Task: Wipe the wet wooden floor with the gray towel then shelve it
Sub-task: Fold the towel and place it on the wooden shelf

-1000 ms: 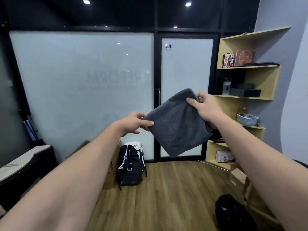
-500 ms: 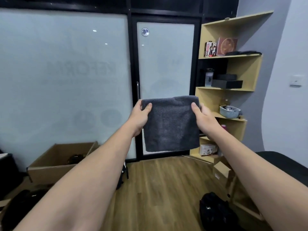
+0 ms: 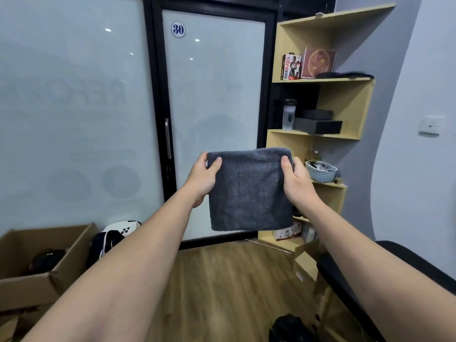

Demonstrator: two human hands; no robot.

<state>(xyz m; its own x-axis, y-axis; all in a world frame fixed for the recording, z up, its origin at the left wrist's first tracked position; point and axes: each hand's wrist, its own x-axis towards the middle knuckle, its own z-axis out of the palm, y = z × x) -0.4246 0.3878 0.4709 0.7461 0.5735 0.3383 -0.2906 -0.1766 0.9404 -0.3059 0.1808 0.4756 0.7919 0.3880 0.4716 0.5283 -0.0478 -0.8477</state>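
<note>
1. Hanging in the air between both hands, the gray towel (image 3: 249, 191) is folded into a neat square and held up in front of the glass door (image 3: 212, 99).
2. The left hand (image 3: 201, 180) pinches the towel's upper left corner, thumb on the near face and fingers behind the cloth.
3. The right hand (image 3: 297, 182) pinches the upper right corner the same way, thumb in front and fingers hidden behind.
4. Both forearms reach forward from the lower corners of the view, and the towel's top edge runs level between the two hands.
5. The towel's bottom edge hangs free, well above the wooden floor (image 3: 222, 287).
6. To the right of the door stands a pale wooden shelf unit (image 3: 345, 104) in the corner, and the towel's right edge overlaps its lower levels in the view.
7. On the shelves sit some boxes up top, a clear bottle (image 3: 288, 114) beside a dark box (image 3: 317, 125) on the next level, and a small blue basket (image 3: 320, 171) just right of the right hand.
8. An open cardboard box (image 3: 47, 257) sits on the floor at the left, with a black-and-white bag (image 3: 111, 239) beside it.
9. A round sticker (image 3: 178, 29) reading 30 is on the door's upper left.
10. A black bag (image 3: 291, 328) lies on the floor near the bottom edge.
</note>
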